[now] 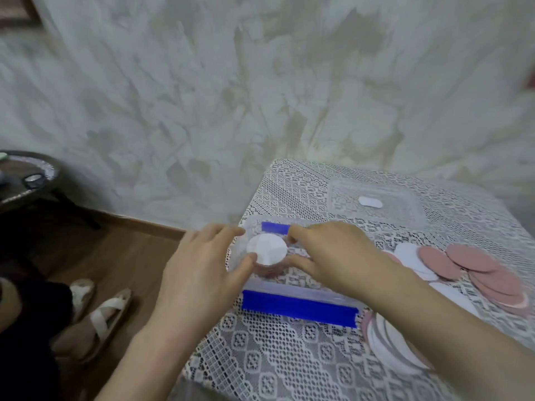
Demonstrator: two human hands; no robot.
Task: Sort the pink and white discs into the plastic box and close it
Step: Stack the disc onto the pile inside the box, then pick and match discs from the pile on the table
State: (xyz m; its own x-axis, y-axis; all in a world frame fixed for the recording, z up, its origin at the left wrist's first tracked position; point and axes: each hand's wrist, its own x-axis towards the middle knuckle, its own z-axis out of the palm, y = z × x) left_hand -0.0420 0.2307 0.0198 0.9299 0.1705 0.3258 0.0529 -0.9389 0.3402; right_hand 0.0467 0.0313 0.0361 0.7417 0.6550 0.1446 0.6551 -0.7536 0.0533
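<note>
A clear plastic box with blue clips stands open near the table's left edge. Inside it sits a stack of discs, white on top and pink below. My left hand rests at the box's left wall, thumb and fingertip touching the stack's edge. From the right, my right hand pinches the same stack between thumb and fingers. Loose pink discs and white discs lie fanned on the cloth to the right. More white discs lie near the box's front right corner.
The clear lid lies flat at the back of the lace-covered table. To the left the table ends; a wooden floor and sandalled feet are below. A dark round side table stands far left.
</note>
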